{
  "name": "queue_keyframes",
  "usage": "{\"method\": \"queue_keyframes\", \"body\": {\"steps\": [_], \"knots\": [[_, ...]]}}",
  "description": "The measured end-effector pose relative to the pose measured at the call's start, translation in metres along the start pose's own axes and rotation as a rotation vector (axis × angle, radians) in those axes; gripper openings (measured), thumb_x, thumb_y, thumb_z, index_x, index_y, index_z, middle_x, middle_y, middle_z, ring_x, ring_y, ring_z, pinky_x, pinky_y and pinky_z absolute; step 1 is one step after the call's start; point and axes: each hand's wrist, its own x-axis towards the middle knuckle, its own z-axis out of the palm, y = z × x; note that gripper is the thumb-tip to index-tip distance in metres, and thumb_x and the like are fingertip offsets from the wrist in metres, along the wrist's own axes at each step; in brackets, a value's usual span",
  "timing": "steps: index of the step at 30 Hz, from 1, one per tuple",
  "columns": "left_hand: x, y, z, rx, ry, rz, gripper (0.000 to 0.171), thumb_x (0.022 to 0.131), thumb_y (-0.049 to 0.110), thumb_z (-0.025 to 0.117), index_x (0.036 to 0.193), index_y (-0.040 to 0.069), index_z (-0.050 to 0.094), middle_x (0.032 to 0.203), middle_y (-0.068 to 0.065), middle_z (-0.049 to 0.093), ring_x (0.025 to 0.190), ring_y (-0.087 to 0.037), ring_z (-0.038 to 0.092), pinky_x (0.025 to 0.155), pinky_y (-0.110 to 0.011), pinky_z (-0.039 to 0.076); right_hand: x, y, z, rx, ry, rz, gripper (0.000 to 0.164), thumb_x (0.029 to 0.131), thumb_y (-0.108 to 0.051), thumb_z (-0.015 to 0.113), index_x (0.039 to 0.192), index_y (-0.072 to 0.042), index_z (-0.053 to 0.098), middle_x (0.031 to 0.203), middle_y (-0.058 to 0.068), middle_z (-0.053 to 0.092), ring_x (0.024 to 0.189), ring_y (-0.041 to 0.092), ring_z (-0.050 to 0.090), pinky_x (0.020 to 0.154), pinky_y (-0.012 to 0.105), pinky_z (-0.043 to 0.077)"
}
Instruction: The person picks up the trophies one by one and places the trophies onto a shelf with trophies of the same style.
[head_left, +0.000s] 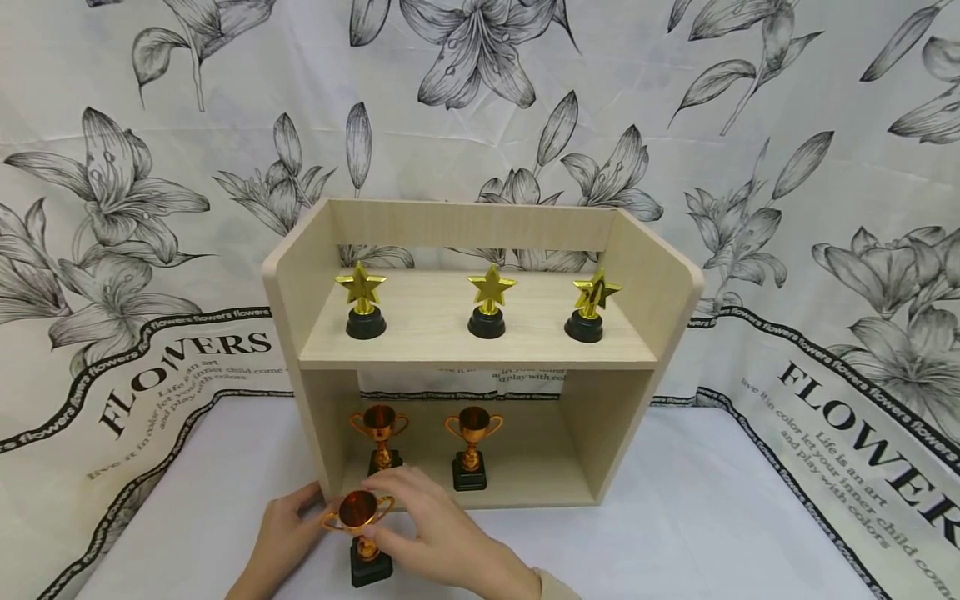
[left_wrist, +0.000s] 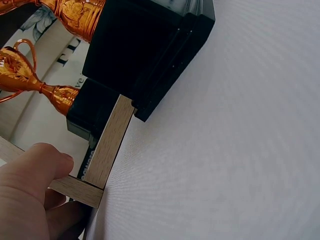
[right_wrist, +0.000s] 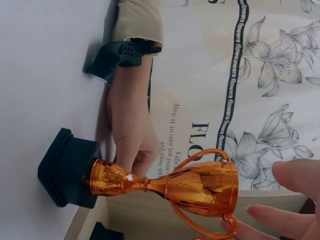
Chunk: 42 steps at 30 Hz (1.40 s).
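An orange-gold trophy cup (right_wrist: 205,187) with two handles and a black base stands on the white cloth before a wooden two-tier shelf (head_left: 480,365). My right hand (head_left: 442,533) is around its upper part, fingers spread; in the right wrist view the thumb is apart from the cup and one fingertip is right at a handle. My left hand (head_left: 281,533) grips the shelf's lower left front corner, with the thumb (left_wrist: 45,160) on the inner side of the panel and fingers outside. Two like trophies, a left one (head_left: 381,423) and a middle one (head_left: 472,425), stand on the lower tier.
On the upper tier stand three gold star trophies, at left (head_left: 363,292), middle (head_left: 491,292) and right (head_left: 594,298), on round black bases. A white cloth (head_left: 675,517) covers the table. Behind the shelf hangs a flower-printed curtain (head_left: 247,67).
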Motion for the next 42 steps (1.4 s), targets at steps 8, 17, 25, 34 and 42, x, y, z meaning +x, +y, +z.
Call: {"method": "queue_keyframes", "body": {"steps": [8,17,25,34,42], "knots": [[0.000,0.001,0.001,0.017,0.021,0.033,0.038,0.074,0.022,0.080,0.103,0.000,0.070,0.100,-0.013,0.070,0.095,-0.032,0.067,0.080,-0.050,0.053,0.004,0.003,0.007,-0.018,0.011,-0.033,0.038,0.095,-0.034,0.053,0.131,-0.022,0.049,0.126,-0.008,0.054,0.115,0.003,0.048,0.092,0.024,0.045],[0.000,0.001,0.001,0.028,0.030,0.027,0.036,0.074,0.023,0.080,0.103,0.002,0.071,0.099,-0.011,0.071,0.095,-0.030,0.067,0.079,-0.046,0.054,0.006,0.005,0.014,-0.077,0.001,-0.045,0.038,0.095,-0.033,0.054,0.130,-0.018,0.051,0.124,-0.007,0.054,0.113,0.002,0.049,0.091,0.018,0.044],[0.000,-0.001,0.002,0.027,0.039,0.041,0.036,0.073,0.021,0.080,0.102,0.002,0.071,0.098,-0.010,0.071,0.094,-0.029,0.067,0.079,-0.045,0.054,0.008,0.007,0.020,-0.142,0.038,-0.085,0.039,0.093,-0.027,0.059,0.129,-0.017,0.052,0.119,-0.005,0.056,0.106,0.003,0.053,0.086,0.013,0.044],[0.000,0.000,0.001,0.015,0.012,0.017,0.039,0.075,0.025,0.079,0.104,0.001,0.070,0.101,-0.014,0.070,0.095,-0.033,0.066,0.080,-0.050,0.053,0.008,0.007,0.019,-0.142,0.041,-0.078,0.038,0.093,-0.024,0.059,0.128,-0.014,0.052,0.119,-0.004,0.057,0.108,0.003,0.052,0.087,0.013,0.044],[0.000,0.000,0.000,0.036,0.039,0.028,0.034,0.073,0.023,0.080,0.101,0.004,0.072,0.096,-0.009,0.072,0.091,-0.028,0.067,0.076,-0.041,0.055,0.008,0.007,0.016,-0.128,0.035,-0.066,0.038,0.092,-0.023,0.060,0.128,-0.014,0.052,0.119,-0.005,0.056,0.108,0.003,0.052,0.087,0.014,0.044]]}}
